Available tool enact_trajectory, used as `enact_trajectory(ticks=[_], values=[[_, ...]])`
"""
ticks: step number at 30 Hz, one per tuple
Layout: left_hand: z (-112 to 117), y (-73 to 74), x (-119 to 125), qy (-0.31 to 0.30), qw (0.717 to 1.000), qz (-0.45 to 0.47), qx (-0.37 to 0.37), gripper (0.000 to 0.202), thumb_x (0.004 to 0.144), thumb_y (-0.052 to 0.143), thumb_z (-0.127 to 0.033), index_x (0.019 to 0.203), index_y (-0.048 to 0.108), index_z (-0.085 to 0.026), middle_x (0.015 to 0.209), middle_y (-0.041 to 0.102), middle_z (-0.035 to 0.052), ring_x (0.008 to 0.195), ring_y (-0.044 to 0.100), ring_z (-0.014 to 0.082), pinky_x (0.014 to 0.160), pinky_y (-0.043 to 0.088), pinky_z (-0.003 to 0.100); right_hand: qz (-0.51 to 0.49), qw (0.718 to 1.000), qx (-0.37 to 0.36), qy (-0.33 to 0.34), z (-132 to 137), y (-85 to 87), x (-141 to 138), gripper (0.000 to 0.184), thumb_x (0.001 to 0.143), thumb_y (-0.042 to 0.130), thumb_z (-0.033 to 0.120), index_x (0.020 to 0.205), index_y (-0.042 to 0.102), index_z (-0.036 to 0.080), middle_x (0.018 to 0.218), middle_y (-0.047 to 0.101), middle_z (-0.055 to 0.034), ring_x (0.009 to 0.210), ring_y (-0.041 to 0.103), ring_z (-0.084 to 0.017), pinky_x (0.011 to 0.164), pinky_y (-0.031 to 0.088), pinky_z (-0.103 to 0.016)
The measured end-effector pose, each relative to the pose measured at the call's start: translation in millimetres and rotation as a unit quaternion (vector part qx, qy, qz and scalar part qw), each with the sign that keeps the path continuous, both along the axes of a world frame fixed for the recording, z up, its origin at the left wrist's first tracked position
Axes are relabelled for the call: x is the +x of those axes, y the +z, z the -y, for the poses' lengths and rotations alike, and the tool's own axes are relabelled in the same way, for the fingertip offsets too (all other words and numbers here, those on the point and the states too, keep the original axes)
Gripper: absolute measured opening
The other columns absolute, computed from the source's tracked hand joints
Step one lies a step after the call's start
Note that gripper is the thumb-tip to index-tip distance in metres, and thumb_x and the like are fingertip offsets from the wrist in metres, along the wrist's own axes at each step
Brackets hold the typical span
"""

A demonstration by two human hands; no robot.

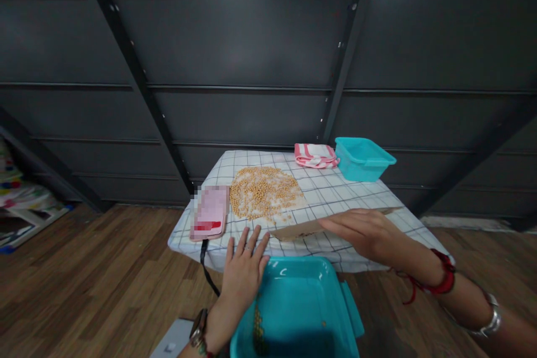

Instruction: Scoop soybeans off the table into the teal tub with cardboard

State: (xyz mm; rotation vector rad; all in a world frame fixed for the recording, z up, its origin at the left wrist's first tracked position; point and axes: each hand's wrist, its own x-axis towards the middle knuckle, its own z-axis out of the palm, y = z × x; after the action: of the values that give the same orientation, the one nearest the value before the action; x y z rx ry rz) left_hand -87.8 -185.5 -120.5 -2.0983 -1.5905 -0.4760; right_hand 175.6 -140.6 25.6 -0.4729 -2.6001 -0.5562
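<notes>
My left hand (243,268) lies at the front edge of the table with its fingers stretched out and apart, holding nothing, beside the rim of a teal plastic container (297,296). A few yellowish beans show along the left inside of that container, which is at the table's near edge. In my right hand (369,238) is a flat strip of brown cardboard (296,230), held slanted over the checked cloth. Beyond both hands, a spread of yellow soybeans (262,193) with some white grains or powder lies on the cloth.
A pink pouch or case (212,210) with a black strap lies at the table's left. At the back right are a folded pink-striped towel (315,155) and a smaller teal basket (363,168). Dark metal panelling (235,39) rises behind the table.
</notes>
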Motion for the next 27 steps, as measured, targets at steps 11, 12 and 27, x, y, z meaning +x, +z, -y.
enact_trajectory(ticks=[11, 12, 27], values=[[0.5, 1.8, -0.4, -0.004, 1.000, 0.009, -0.004, 0.046, 0.089, 0.032, -0.031, 0.134, 0.026, -0.033, 0.132, 0.048, 0.0000, 0.119, 0.042, 0.0254, 0.098, 0.026, 0.046, -0.020, 0.994, -0.103, -0.005, 13.0, 5.8, 10.1, 0.029, 0.090, 0.034, 0.010, 0.102, 0.059, 0.018, 0.091, 0.067, -0.0028, 0.078, 0.062, -0.012, 0.067, 0.050, -0.024], [0.5, 1.5, -0.4, -0.004, 1.000, 0.009, -0.004, 0.045, 0.089, 0.032, -0.031, 0.134, 0.026, -0.033, 0.132, 0.048, -0.0002, 0.119, 0.042, 0.0253, 0.098, 0.026, 0.046, -0.025, 0.994, -0.110, -0.004, 15.1, 7.9, 9.8, 0.028, 0.090, 0.034, 0.011, 0.101, 0.059, 0.018, 0.090, 0.067, -0.0028, 0.078, 0.062, -0.012, 0.067, 0.050, -0.023], [1.1, 2.8, -0.6, -0.001, 1.000, -0.019, 0.014, 0.042, 0.089, 0.030, -0.031, 0.131, 0.033, -0.031, 0.132, 0.048, -0.0003, 0.118, 0.043, 0.0258, 0.093, 0.030, 0.045, 0.007, 1.000, -0.010, 0.026, 52.1, 35.3, 15.0, 0.035, 0.090, 0.029, 0.007, 0.114, 0.050, 0.022, 0.078, 0.067, -0.0014, 0.070, 0.061, -0.013, 0.059, 0.050, -0.024]])
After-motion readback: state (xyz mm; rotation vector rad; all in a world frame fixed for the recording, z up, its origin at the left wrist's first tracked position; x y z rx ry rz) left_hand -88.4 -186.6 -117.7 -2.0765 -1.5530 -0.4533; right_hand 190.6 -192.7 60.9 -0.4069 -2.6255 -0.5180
